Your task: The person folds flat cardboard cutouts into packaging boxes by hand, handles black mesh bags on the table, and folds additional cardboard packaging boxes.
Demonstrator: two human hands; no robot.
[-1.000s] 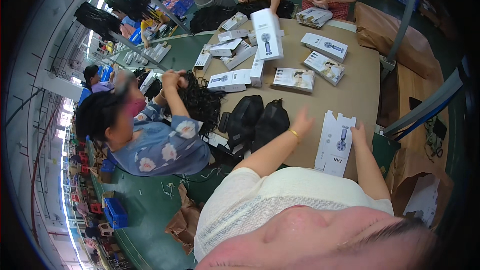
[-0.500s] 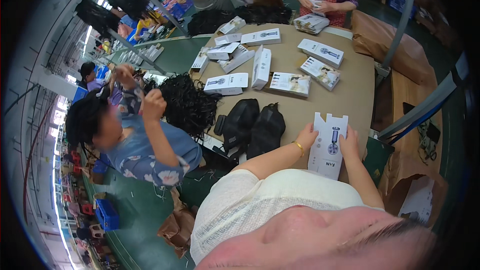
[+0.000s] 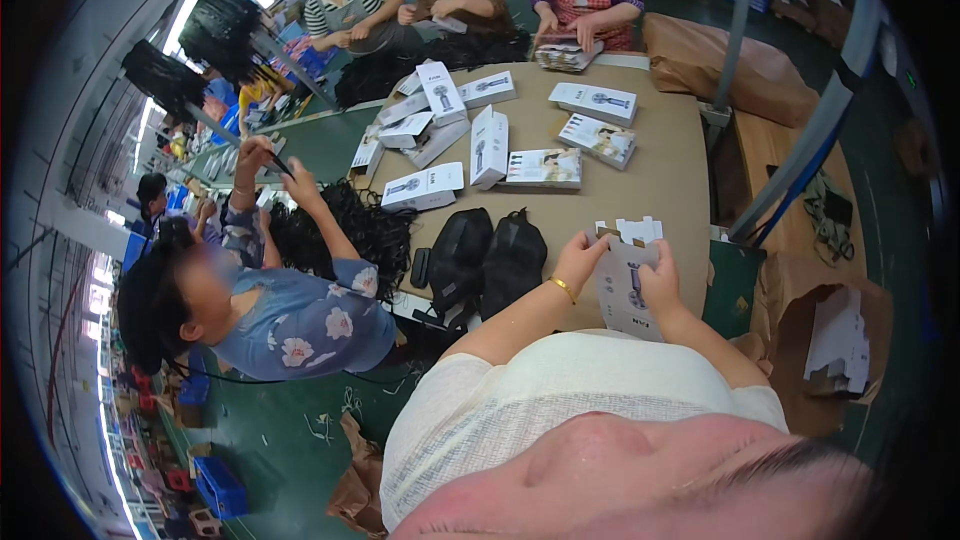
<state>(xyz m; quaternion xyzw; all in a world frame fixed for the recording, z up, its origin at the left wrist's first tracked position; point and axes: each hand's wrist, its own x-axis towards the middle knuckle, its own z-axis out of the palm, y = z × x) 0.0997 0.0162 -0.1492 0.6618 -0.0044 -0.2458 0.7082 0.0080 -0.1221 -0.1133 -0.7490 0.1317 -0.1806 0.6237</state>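
Close to my body, both hands hold a white fan carton (image 3: 622, 292) with a fan picture on its front. Its far end is unfolded, with notched flaps and a bit of brown inner side showing. My left hand (image 3: 580, 262) grips the carton's left edge near the flaps, and a gold bracelet circles that wrist. On the opposite edge, my right hand (image 3: 660, 285) presses its thumb over the printed face. Beyond my left hand lie two black pouches (image 3: 512, 265) side by side on the brown table top (image 3: 650, 185).
Several white fan cartons (image 3: 478, 145) lie scattered and piled farther back. A person in a floral blue top (image 3: 305, 325) works at the left beside black straps (image 3: 350, 240). Three people stand across the table. At the right are a metal post (image 3: 800, 155) and an open paper sack (image 3: 790, 340).
The carton in my hands has tilted, and its far-end flaps now stand apart. One more carton lies atop the pile. The person at the left now holds a dark strip. The view has shifted.
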